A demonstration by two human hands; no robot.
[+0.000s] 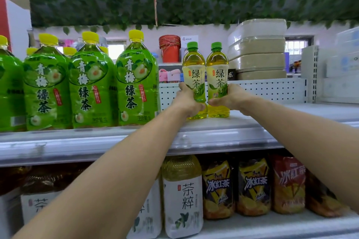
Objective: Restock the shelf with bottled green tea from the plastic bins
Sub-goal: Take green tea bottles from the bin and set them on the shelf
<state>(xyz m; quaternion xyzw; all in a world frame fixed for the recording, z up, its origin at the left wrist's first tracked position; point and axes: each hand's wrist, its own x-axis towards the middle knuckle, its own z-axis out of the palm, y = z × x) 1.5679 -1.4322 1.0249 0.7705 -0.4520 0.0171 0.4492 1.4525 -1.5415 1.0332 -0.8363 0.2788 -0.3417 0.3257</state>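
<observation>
Green-capped tea bottles (194,75) (217,75), yellow liquid, upright side by side on shelf (252,122); left hand (187,101) and right hand (228,99) each grasp one, bases seemingly touching shelf.

We see two bare forearms reaching in from the lower edge of the view, each ending in a bare hand: the left hand (187,101) and the right hand (230,99). No sleeve shows on either arm as far as the frame reaches; no glove, watch, bracelet or ring that we can make out. The arms look smooth and slender, widened near the camera by the wide-angle lens.
</observation>
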